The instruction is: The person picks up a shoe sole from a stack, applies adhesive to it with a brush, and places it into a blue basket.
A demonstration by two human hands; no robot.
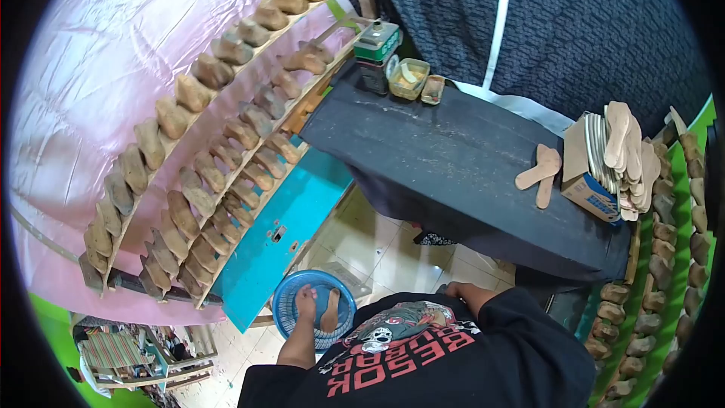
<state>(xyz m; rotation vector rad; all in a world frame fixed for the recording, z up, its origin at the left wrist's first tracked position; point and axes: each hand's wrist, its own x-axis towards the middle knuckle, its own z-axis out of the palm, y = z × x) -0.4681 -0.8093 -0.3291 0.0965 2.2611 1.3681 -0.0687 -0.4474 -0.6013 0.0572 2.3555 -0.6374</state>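
Low in front of me, my left hand [306,302] hangs over a blue plastic basket [281,314]. Its fingers look curled in; whatever may be in them is too small to name. Beside that hand, within the basket's rim, lies a brown foot-shaped piece [330,311] that looks like a wooden shoe last. My right hand [458,290] is at my other side, by the edge of my black shirt [483,347]. A small dark shape touches its fingertips, and I cannot make out the grip.
Wooden shoe lasts [192,93] line sloping racks on the left; more lasts [613,293] stand at right. The dark-covered table [453,143] ahead holds a green can [377,41], small tubs [408,78], crossed insole shapes [539,171] and a box [585,181] of insoles. A turquoise board [260,257] leans below.
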